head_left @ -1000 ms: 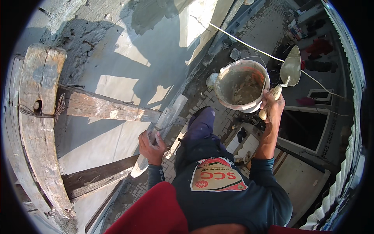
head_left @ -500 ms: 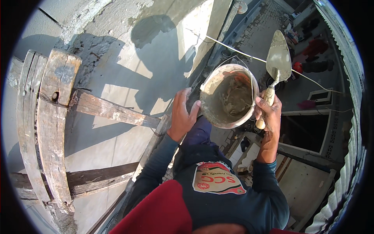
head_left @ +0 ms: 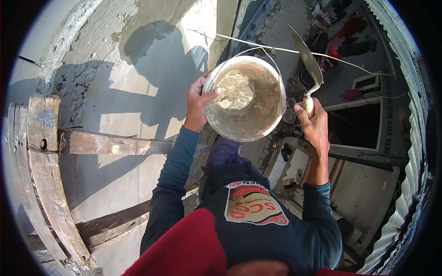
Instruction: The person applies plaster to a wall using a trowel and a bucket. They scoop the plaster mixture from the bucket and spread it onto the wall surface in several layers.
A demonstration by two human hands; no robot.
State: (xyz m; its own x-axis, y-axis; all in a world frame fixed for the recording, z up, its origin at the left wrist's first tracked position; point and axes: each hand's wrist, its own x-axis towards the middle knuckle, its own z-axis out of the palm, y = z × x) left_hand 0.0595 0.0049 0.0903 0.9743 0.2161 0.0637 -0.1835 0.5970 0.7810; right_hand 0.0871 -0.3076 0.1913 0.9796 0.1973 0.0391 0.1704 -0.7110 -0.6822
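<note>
My left hand [head_left: 198,106] grips the left rim of a round white, mortar-stained bucket [head_left: 255,119], thumb over the edge. Wet grey mortar [head_left: 234,92] lies inside, toward the upper left, and a wire handle arches over the top. To the right of the bucket, my right hand [head_left: 313,124] is closed round the pale handle of a metal trowel [head_left: 304,53], whose blade points upward beside a white cord.
A weathered wooden ladder-like frame [head_left: 50,179] stands at left against the plastered wall [head_left: 115,179]. A pale cord [head_left: 345,60] crosses above a lower paved yard [head_left: 281,20] with scattered items. A dark window [head_left: 359,122] and corrugated sheet edge [head_left: 391,225] are at right.
My left hand left the wooden frame, rose and took the bucket's rim. The bucket moved up and left, tilting. My right hand, earlier at the bucket with the trowel, now holds the trowel apart from it.
</note>
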